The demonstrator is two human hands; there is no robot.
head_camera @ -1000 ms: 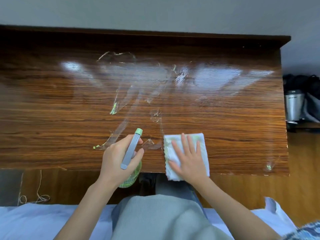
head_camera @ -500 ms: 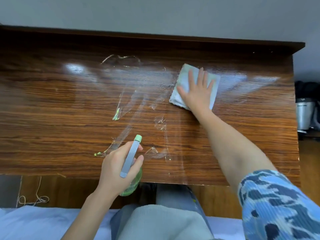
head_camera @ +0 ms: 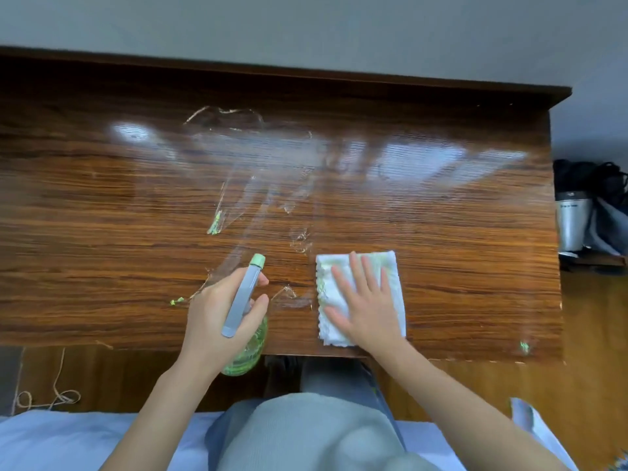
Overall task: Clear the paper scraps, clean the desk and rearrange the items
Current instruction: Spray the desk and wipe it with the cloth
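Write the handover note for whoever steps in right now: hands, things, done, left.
Left hand: grips the spray bottle over the desk's near edge, nozzle pointing away.
Right hand: flat, fingers spread, pressing the white cloth on the desk, near edge, right of the bottle.
Done: desk sprayed; wet streaks across the middle.
Left: wipe those streaks and the left half; pick up the green scraps. No items on the desk to rearrange yet.
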